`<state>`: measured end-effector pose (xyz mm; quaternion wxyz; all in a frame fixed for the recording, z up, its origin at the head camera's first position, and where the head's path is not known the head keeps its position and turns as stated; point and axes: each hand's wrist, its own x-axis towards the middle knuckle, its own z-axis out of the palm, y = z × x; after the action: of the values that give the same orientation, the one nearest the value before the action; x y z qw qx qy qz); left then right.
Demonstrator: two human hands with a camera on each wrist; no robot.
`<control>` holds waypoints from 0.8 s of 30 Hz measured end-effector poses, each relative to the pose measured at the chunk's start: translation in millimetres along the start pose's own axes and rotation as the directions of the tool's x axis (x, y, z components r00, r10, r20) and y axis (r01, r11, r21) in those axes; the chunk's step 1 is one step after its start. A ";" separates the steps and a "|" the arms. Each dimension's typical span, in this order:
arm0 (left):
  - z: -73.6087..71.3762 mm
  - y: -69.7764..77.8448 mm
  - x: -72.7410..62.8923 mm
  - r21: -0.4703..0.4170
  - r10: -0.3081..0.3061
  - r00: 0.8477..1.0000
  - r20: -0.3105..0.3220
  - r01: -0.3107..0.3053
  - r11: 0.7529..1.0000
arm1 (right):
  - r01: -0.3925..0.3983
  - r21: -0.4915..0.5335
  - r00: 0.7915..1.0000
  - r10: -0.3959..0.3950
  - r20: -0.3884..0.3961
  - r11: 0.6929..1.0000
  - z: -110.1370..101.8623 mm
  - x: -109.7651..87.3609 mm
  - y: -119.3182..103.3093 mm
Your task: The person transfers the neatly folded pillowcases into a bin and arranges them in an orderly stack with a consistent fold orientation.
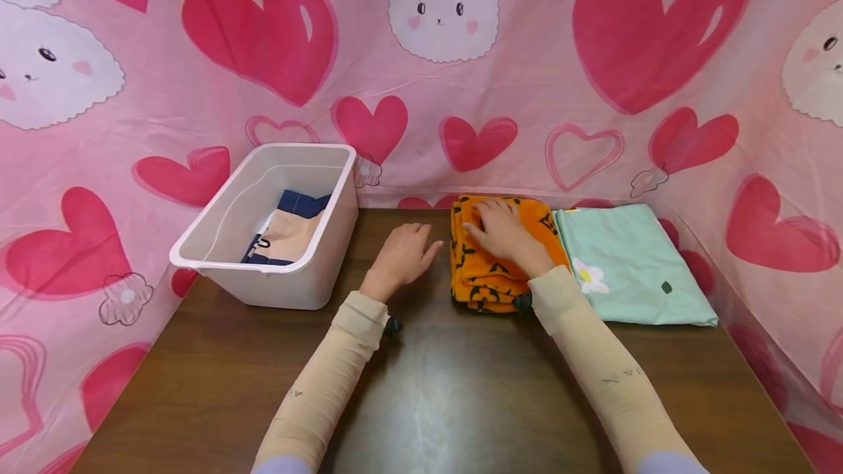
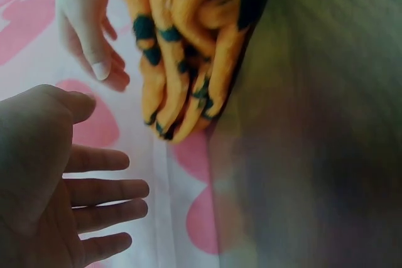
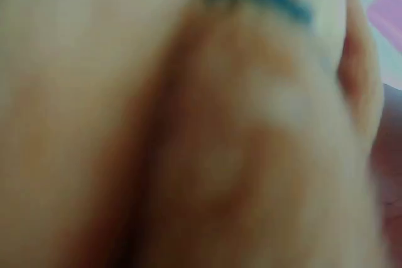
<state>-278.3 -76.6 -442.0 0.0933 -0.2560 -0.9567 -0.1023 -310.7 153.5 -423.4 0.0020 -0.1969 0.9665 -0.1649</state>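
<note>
A folded plush cloth (image 1: 487,280), orange with a black print, lies in several layers at the back of the table. My right hand (image 1: 506,234) is over its top, fingers relaxed; the blurred right wrist view does not settle how firmly it touches. To the left of the cloth, my left hand (image 1: 403,256) hovers over the table with nothing in it. Its fingers are straight and apart in the left wrist view, facing the rounded folds of the orange cloth (image 2: 182,61). The right hand's fingertips (image 2: 100,70) also show there.
A white plastic bin (image 1: 336,240) stands at the left with a folded navy and beige cloth (image 1: 290,232) inside. Right of the orange cloth, a folded mint-green cloth (image 1: 632,262) with a white flower lies against it. Heart-patterned pink fabric (image 1: 421,130) hangs behind the brown table (image 1: 448,393).
</note>
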 end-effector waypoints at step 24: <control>26.4 47.0 21.0 0.002 -0.074 0.997 -0.010 0.074 0.997 | -0.120 -0.010 0.993 0.119 -0.009 0.993 -11.0 -38.4 59.8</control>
<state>-275.5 -20.4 -455.6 0.0945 -0.2196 -0.9652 -0.1056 -298.7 223.5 -434.5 0.0068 -0.1380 0.9774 -0.1600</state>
